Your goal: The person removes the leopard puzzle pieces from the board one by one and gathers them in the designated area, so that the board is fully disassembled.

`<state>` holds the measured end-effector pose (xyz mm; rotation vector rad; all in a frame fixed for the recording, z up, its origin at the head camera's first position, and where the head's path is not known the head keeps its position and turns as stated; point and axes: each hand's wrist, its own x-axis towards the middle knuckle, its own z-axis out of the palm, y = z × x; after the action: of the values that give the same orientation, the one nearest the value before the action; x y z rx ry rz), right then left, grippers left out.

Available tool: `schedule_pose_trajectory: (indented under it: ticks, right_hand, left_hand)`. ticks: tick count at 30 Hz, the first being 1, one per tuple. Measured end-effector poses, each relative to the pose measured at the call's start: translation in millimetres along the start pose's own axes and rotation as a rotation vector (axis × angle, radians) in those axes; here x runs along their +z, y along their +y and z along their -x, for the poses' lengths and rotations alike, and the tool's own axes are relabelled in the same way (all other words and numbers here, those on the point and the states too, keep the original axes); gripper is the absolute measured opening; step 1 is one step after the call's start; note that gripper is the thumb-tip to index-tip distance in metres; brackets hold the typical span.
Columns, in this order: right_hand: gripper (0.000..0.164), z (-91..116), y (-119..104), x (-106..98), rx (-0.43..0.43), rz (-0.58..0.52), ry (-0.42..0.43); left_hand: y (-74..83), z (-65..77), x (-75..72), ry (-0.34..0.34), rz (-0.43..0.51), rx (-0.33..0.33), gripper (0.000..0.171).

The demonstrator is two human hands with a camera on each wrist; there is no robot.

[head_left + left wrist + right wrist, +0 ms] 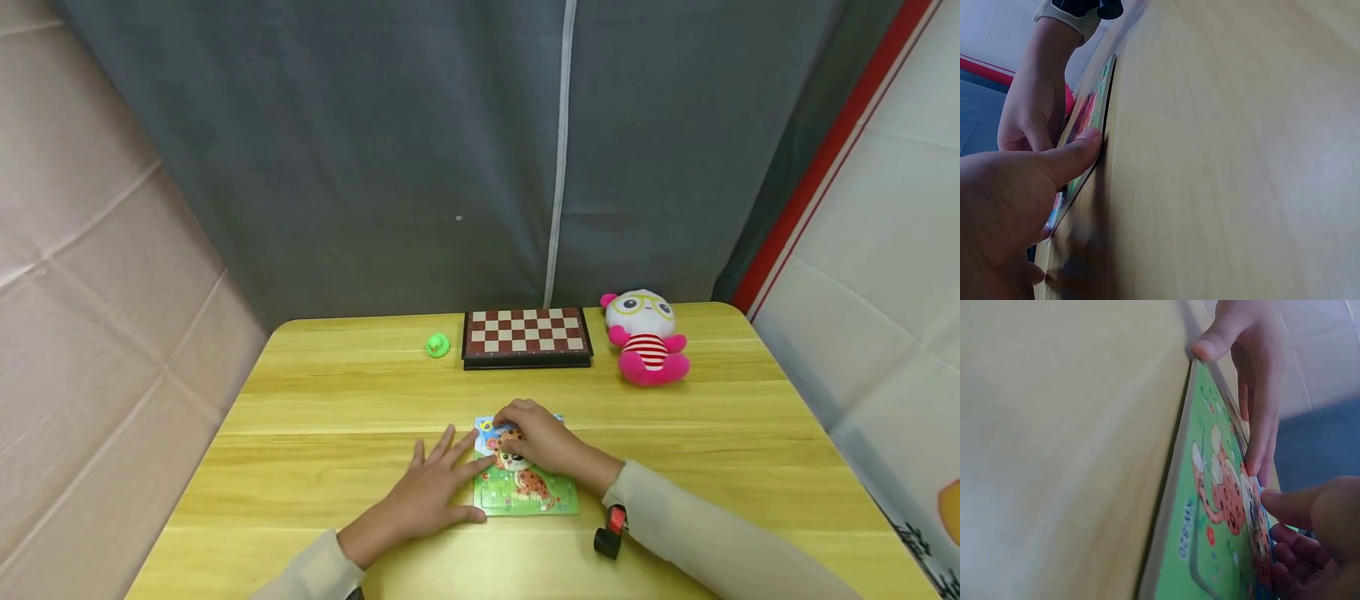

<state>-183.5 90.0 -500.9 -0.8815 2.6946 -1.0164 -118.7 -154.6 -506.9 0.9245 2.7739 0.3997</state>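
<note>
The leopard puzzle board (523, 485) lies on the worktop (315, 433), lower centre of the head view. The left hand (431, 492), fingers spread wide, touches its left edge; the right hand (543, 439) bends over its top, grip impossible to tell.

Left hand (1010, 200) sat lower left, thumb on near edge of thin picture board (1089, 111), seen nearly edge-on. Right hand (1029, 119) was just beyond, fingertips hidden; pale cuff (1087, 26) showed above. Pink object (1069, 100) was mostly hidden. Wooden tabletop (1222, 156) filled the right.
</note>
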Motion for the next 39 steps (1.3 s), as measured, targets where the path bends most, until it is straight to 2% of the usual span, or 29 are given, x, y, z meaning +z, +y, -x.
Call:
schedule_pose_trajectory:
  ticks: [9,18,29,39]
  right_hand:
    - [0.026,-16.3,3.3,2.6,0.037,-0.052,-0.009]
    - [0.028,-31.9,5.2,5.5,0.067,-0.01,-0.031]
    - [0.032,-40.1,2.8,3.9,0.119,-0.016,-0.079]
    - [0.031,-44.4,0.1,-2.7,0.124,-0.023,-0.131]
  left_hand:
    - [-11.5,-7.8,-0.6,-0.006,-0.006,-0.02,0.082]
    - [-19.4,-10.3,-5.5,-0.014,0.035,-0.028,0.08]
    - [-17.8,-10.6,-5.3,-0.018,0.039,-0.032,0.08]
    - [-17.6,-9.8,-5.3,-0.013,0.033,-0.023,0.08]
